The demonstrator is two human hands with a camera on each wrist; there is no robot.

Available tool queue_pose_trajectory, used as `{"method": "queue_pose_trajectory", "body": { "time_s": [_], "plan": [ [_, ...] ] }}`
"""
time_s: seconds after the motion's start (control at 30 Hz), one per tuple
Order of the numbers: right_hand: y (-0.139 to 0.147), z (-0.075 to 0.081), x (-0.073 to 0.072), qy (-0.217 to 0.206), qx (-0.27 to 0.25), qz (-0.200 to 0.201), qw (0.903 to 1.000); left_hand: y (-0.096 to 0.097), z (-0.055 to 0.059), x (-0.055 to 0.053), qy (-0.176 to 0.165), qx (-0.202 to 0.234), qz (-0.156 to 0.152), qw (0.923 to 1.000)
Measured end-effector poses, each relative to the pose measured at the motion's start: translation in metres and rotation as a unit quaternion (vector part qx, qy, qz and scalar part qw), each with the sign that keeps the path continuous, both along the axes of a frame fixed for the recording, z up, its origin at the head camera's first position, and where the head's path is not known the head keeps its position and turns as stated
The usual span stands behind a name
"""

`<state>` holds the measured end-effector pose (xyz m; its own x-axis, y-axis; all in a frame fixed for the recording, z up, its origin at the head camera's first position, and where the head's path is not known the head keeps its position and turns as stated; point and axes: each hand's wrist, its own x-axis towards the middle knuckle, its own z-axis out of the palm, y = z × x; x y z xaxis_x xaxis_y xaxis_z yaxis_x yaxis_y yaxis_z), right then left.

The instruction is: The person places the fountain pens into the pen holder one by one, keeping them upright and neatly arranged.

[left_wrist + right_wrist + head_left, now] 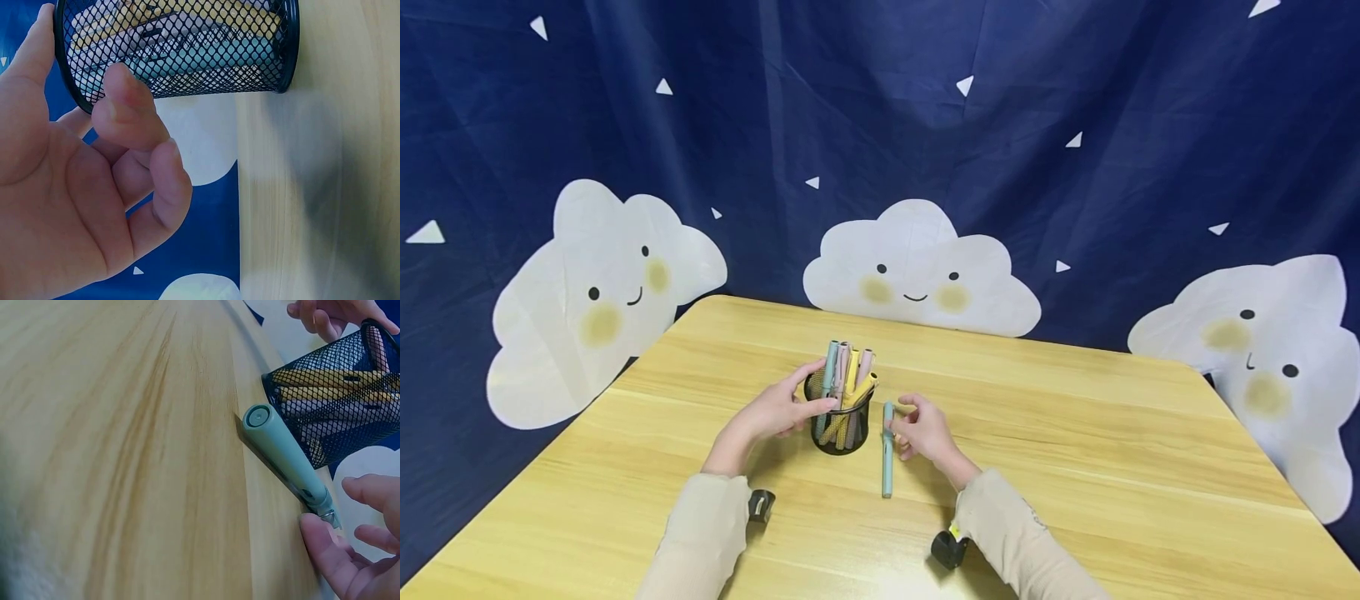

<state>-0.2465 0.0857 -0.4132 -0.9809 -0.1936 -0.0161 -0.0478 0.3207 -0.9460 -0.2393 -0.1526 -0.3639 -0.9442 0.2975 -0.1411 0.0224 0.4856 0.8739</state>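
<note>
My left hand point(772, 412) grips the rim of a black mesh pen holder point(840, 433), with thumb and index finger spread around it. Several capped pens point(842, 371) in teal, pale pink and yellow stand inside, leaning various ways. The left wrist view shows this hand point(81, 181) close up, its lower fingers bent beside the mesh. Right of the holder, a teal pen point(887, 467) lies on the table, pointing away from me. At its far end is my right hand point(927, 429). In the right wrist view the thumb is right at the pen point(284, 450), with the other fingers apart from it.
The wooden table point(1112, 467) has light grain and rounded far corners. Behind it hangs a dark blue curtain point(880, 100) printed with white clouds and triangles. Black wrist cameras point(949, 550) sit below both cuffs, close over the tabletop.
</note>
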Motion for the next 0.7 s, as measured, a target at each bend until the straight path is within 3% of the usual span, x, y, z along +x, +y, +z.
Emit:
{"method": "queue_pose_trajectory", "body": {
  "time_s": [0.7],
  "plan": [
    [-0.0041,-0.0007,0.0009,0.016,0.061,0.006,0.9980,0.0001,0.0007,0.0007,-0.002,0.000,0.000,1.0000]
  ]
}}
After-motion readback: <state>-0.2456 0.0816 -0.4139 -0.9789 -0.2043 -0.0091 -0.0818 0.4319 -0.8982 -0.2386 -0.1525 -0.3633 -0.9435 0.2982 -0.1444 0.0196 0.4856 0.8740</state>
